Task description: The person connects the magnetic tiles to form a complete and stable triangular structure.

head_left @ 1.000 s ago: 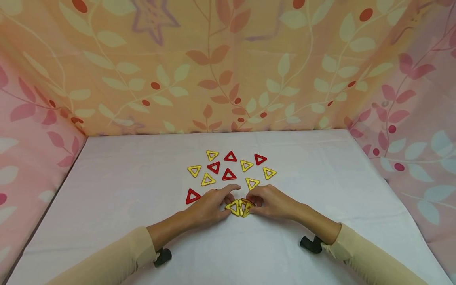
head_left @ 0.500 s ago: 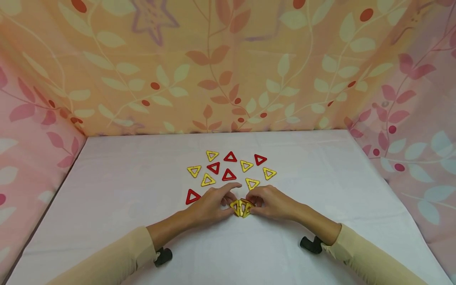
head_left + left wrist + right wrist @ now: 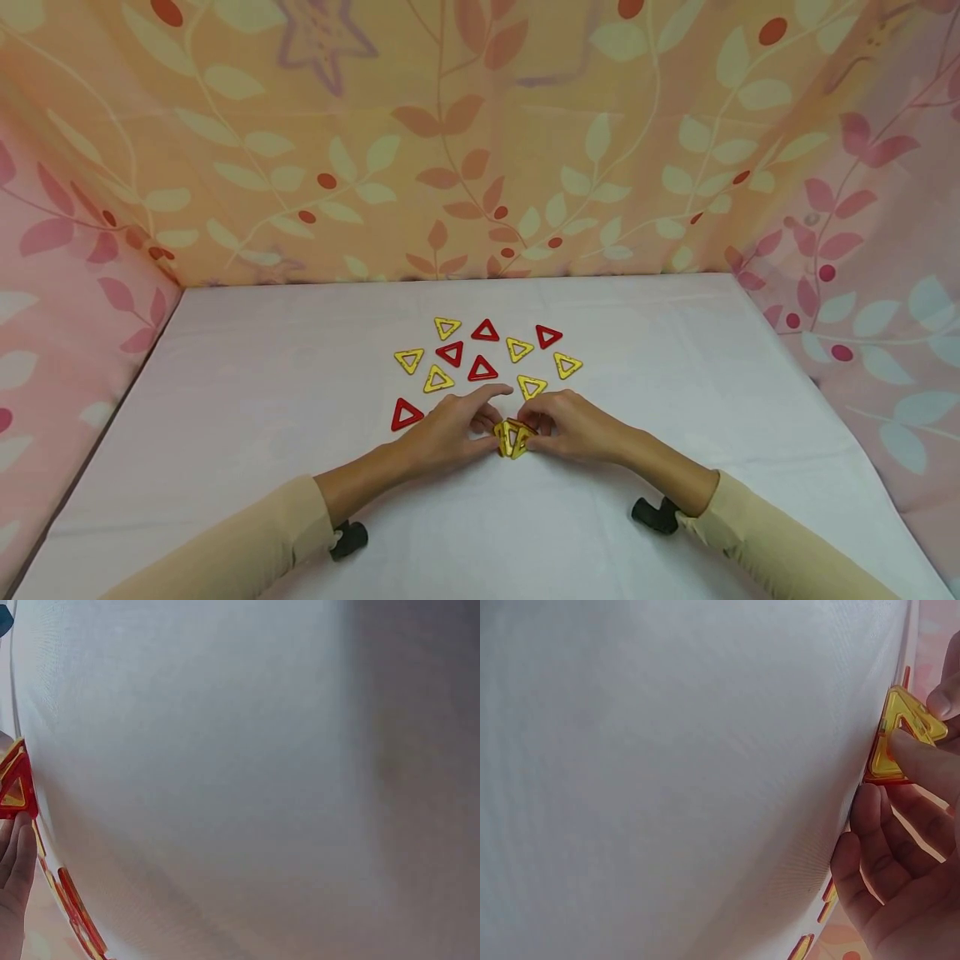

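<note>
L hand [image 3: 453,427] and R hand [image 3: 568,423] both pinch the joined triangles [image 3: 507,439]. Prob. best: R steadies, L eases edges flush, w/o forcing corners.

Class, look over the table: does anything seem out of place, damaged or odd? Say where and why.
Nothing looks damaged or spilled. One mild oddity: a single red triangle lies by the left hand, apart from the other loose triangles, which are grouped farther back.
</note>
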Demonstrator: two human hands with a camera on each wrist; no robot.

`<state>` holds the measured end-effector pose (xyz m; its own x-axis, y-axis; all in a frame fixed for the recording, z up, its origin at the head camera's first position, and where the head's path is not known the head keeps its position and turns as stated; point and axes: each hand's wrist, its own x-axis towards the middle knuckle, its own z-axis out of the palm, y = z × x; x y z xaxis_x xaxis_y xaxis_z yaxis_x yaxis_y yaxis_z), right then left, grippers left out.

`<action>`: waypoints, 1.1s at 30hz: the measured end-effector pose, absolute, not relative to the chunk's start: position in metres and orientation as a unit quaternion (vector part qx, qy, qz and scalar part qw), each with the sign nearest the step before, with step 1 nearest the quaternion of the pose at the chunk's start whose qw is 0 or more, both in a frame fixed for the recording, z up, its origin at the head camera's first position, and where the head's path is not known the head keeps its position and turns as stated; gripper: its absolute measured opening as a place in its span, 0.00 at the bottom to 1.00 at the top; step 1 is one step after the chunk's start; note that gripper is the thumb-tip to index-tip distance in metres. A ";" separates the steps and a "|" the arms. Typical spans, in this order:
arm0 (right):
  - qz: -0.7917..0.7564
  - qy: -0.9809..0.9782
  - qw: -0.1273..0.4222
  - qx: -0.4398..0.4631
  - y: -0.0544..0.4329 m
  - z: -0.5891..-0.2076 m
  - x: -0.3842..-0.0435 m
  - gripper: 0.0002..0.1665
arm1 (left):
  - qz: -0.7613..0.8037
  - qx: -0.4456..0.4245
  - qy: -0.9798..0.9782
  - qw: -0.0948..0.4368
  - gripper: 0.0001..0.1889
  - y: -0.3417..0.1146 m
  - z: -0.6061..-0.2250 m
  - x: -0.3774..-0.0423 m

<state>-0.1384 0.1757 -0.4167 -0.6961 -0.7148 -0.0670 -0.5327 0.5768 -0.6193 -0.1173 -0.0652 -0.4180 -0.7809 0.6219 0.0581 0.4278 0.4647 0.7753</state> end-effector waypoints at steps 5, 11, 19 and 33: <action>-0.291 0.874 0.158 -0.356 0.176 -0.417 -0.138 0.15 | 0.419 0.306 0.846 0.122 0.36 -0.063 -0.417 -0.117; -0.297 0.871 0.158 -0.359 0.175 -0.417 -0.138 0.14 | 0.420 0.302 0.848 0.120 0.35 -0.062 -0.419 -0.117; -0.291 0.874 0.159 -0.356 0.176 -0.416 -0.138 0.15 | 0.427 0.301 0.844 0.122 0.36 -0.060 -0.420 -0.118; -0.290 0.874 0.156 -0.358 0.175 -0.416 -0.138 0.14 | 0.420 0.300 0.848 0.117 0.35 -0.058 -0.419 -0.117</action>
